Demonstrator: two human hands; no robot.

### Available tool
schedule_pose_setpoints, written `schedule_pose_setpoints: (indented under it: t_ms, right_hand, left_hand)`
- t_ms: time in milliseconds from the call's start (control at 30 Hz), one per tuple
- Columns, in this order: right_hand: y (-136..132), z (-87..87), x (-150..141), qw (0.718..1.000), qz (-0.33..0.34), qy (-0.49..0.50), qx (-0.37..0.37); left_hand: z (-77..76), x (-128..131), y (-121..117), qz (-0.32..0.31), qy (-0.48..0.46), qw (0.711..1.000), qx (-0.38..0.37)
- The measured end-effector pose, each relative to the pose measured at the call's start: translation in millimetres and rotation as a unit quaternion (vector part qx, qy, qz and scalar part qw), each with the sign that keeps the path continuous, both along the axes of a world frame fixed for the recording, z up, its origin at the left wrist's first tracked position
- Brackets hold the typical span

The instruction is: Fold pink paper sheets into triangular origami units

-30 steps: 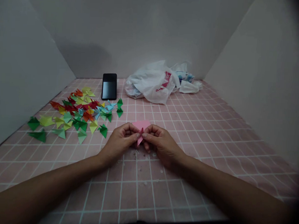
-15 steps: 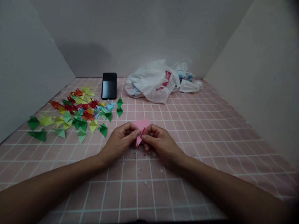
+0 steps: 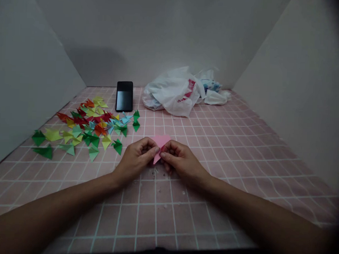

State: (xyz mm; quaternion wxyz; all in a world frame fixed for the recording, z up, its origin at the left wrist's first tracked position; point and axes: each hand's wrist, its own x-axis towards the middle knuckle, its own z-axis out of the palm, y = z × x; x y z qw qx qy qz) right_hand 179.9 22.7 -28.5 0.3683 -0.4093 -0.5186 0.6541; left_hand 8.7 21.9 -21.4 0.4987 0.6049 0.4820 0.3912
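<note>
A small piece of pink folded paper (image 3: 161, 140) is held between my two hands, low over the tablecloth at the middle of the view. My left hand (image 3: 138, 156) pinches its left side between thumb and fingers. On the other side, my right hand (image 3: 182, 160) grips the paper near its lower folds, thumb on top. A wide flat part points away from me and a narrow tip points towards me. The fingers cover much of the middle, so the folds there are hidden.
To the left lie several folded paper pieces (image 3: 93, 139) in green, yellow, red, orange and blue. Behind them a black phone (image 3: 124, 97) rests. A white plastic bag (image 3: 170, 92) sits at the back, with crumpled wrapping (image 3: 215, 97) beside it. Pink checked cloth (image 3: 241, 151) covers the table.
The right fingers have shifted slightly on the pink paper. Its near end, which showed two split points, now shows one narrow tip. Both hands stay almost in place.
</note>
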Motion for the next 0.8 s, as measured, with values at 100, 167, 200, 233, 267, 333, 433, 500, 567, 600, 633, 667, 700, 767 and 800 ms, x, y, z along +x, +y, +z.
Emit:
schedule_pose_setpoints:
  t_ms: [100,167,200,233,267,333,433,500,567,600,633,667,700,767,800]
  right_hand:
    - [0.9,-0.3,0.4,1.000,0.006,-0.012,0.005]
    - [1.0,-0.2,0.7,1.000,0.006,-0.022,0.010]
    - [1.1,-0.2,0.8,1.000,0.006,-0.023,0.011]
    - [1.1,-0.2,1.0,1.000,0.006,-0.020,0.011]
    - [1.1,-0.5,1.1,1.000,0.007,-0.015,0.012]
    - [1.4,-1.4,1.3,1.000,0.011,-0.003,0.014]
    - [1.9,-3.5,1.3,1.000,0.011,0.008,0.016]
    - [2.2,-4.4,1.4,1.000,0.009,0.009,0.019]
    - [2.3,-4.5,1.5,1.000,0.008,0.003,0.024]
    - [2.3,-4.2,1.6,1.000,0.007,-0.001,0.027]
    - [2.3,-3.8,1.7,1.000,0.006,-0.005,0.029]
    - [2.3,-3.1,1.7,0.999,0.006,-0.009,0.031]
    - [2.3,-2.4,1.7,0.999,0.006,-0.012,0.033]
    - [2.3,-1.3,1.7,0.999,0.007,-0.018,0.037]
    - [2.4,-1.0,1.6,0.999,0.006,-0.020,0.038]
  left_hand:
    - [1.9,0.7,-0.4,-0.011,-0.020,1.000,-0.010]
    - [3.1,1.8,-0.8,-0.014,-0.028,0.999,-0.022]
    - [3.3,2.4,-0.9,-0.014,-0.033,0.999,-0.031]
    - [3.3,2.9,-1.0,-0.014,-0.039,0.998,-0.040]
    - [3.0,3.2,-1.0,-0.014,-0.046,0.998,-0.049]
    - [2.1,3.4,-0.8,-0.014,-0.058,0.996,-0.061]
    - [0.9,3.1,-0.2,-0.015,-0.058,0.996,-0.063]
    - [0.6,2.9,0.1,-0.016,-0.053,0.997,-0.062]
    - [0.6,2.7,0.2,-0.017,-0.050,0.997,-0.060]
    - [0.7,2.7,0.2,-0.017,-0.048,0.997,-0.059]
    - [0.8,2.7,0.1,-0.017,-0.045,0.997,-0.059]
    - [0.9,2.7,0.1,-0.017,-0.040,0.997,-0.059]
    - [1.0,2.7,0.0,-0.016,-0.035,0.998,-0.059]
    - [1.1,2.7,-0.1,-0.015,-0.028,0.998,-0.057]
    - [1.0,2.7,-0.2,-0.015,-0.027,0.998,-0.055]
